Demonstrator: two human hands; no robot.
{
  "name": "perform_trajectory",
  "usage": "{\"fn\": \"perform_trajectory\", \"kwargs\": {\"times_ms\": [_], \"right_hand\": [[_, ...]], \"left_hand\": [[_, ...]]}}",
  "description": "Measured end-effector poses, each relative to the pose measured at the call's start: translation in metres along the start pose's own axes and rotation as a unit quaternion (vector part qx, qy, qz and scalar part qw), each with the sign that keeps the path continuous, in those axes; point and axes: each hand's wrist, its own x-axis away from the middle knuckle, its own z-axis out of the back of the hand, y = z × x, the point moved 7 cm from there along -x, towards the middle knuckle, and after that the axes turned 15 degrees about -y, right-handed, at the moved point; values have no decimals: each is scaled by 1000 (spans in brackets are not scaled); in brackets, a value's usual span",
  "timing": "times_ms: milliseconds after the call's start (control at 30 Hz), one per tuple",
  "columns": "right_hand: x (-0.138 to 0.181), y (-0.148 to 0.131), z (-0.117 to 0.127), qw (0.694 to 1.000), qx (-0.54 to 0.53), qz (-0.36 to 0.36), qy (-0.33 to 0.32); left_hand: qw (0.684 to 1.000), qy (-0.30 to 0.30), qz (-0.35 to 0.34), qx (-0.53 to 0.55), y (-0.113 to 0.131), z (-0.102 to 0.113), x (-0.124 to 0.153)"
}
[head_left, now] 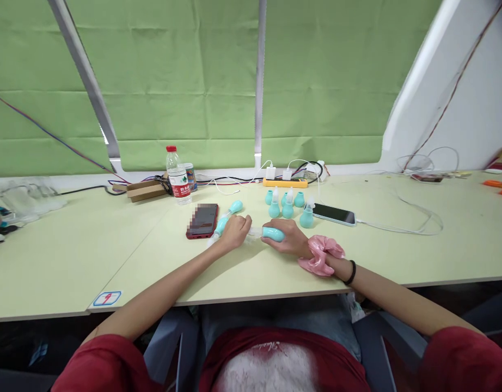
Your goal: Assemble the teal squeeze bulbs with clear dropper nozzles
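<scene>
My left hand is closed around the clear nozzle of a nasal aspirator. Its glossy teal bulb lies sideways in the fingers of my right hand. Nozzle and bulb meet in line between the hands; how firmly they join I cannot tell. Just behind my left hand, two more teal bulbs lie on the table, the nearer one with a clear nozzle, partly hidden. Beyond my right hand stand three upright aspirators with clear nozzles. Several teal bulbs without nozzles stand behind them.
A red-cased phone lies left of my left hand. Another phone lies at the right, on a white cable. A red-capped water bottle, a can, a cardboard piece and an orange power strip line the back.
</scene>
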Motion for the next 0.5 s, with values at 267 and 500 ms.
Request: {"fn": "perform_trajectory", "kwargs": {"times_ms": [267,500], "right_hand": [[-1,14,-7,983,-144,-110,7],[-3,16,-11,962,-226,-151,-23]], "left_hand": [[998,65,13,-2,3,5,7],[996,88,15,25,4,6,10]]}}
